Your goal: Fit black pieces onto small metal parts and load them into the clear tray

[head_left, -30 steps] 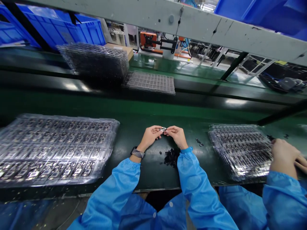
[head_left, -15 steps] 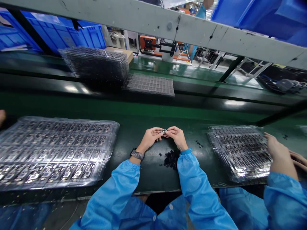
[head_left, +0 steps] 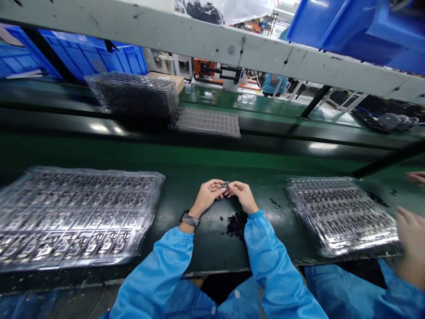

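The left hand [head_left: 208, 194] and right hand [head_left: 244, 195] both hold a small component [head_left: 225, 184] in narrow pinches, 1 at each side, probably to steady so slight a piece. It sits between the 2 sets of fingertips, over the green bench [head_left: 206, 259]. Its long axis seems to run from the left fingertips towards the right ones, slightly tilted; the fingers hide too much to tell which end or face points where. A pile of black pieces [head_left: 236, 225] lies just bodyward of the right fingers, presumably for short reach. A filled tray [head_left: 99, 172] lies well left of the fingers.
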